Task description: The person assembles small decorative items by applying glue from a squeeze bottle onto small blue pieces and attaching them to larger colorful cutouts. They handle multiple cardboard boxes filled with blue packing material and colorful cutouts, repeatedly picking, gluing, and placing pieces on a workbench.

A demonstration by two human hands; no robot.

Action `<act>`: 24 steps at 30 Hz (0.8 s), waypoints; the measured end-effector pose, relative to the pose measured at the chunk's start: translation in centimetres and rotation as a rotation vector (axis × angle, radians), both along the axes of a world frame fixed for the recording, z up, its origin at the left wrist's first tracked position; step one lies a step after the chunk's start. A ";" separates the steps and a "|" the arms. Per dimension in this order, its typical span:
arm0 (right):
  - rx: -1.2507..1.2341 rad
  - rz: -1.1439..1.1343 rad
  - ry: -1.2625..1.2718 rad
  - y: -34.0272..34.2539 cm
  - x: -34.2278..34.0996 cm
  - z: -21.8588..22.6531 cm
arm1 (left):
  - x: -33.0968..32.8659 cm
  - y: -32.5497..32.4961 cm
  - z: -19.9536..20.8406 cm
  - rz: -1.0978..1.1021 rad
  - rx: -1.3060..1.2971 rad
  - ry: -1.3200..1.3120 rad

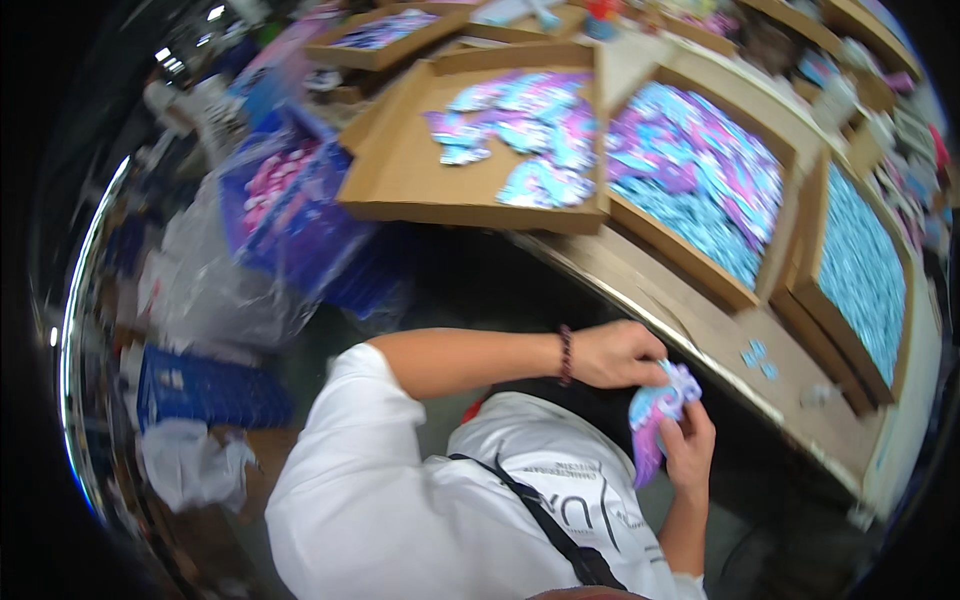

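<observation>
Above my lap, just off the table's front edge, both my hands hold a small shiny fabric piece point(657, 410) in pastel purple, pink and light blue. It has a curved, tail-like shape, and its pointed purple end hangs down. My left hand point(617, 354), with a dark beaded bracelet at the wrist, pinches the upper edge with the fingers closed. My right hand point(688, 447) grips the other side, thumb in front; its other fingertips are partly hidden behind the piece.
Similar pieces fill a cardboard tray point(470, 212) and a box point(690, 265) that also holds light-blue pieces. A box of light-blue pieces point(862, 270) stands farther right. A few small blue bits point(757, 353) lie on the table point(600, 262). Blue crates point(200, 388) and plastic bags stand at left.
</observation>
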State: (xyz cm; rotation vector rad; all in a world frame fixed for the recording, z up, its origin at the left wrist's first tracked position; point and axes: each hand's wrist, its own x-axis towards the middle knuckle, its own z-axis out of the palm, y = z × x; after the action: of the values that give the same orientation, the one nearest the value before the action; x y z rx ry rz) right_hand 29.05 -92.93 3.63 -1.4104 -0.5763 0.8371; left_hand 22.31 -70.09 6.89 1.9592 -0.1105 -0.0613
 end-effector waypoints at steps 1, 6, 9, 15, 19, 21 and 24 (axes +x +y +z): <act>0.103 0.058 0.026 0.0 0.7 0.1 | 0.3 0.0 -0.1 -0.023 0.011 0.003; 0.035 -0.023 -0.036 -1.6 1.4 0.8 | 2.0 -2.1 0.3 -0.186 0.141 -0.116; -0.082 -0.129 -0.290 -3.1 1.2 1.1 | 3.4 -3.8 1.1 -0.261 0.066 -0.099; 0.096 -0.547 -0.060 -5.1 1.2 0.5 | 11.4 -4.7 0.9 -0.050 0.197 -0.392; 0.129 -0.597 -0.015 -5.5 2.0 -0.6 | 15.5 -6.6 -0.6 -0.050 0.420 -0.360; 0.108 -0.620 -0.001 -5.7 2.4 -1.0 | 16.2 -7.5 -1.4 -0.037 0.535 -0.309; 0.101 -0.635 -0.020 -6.1 2.8 -1.6 | 16.7 -8.1 -2.1 -0.020 0.632 -0.250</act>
State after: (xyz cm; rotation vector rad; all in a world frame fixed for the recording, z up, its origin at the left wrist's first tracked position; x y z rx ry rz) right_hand 31.81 -99.08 2.04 -1.3924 -0.1556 0.2808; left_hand 38.99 -78.14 4.75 2.5916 -0.3040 0.1555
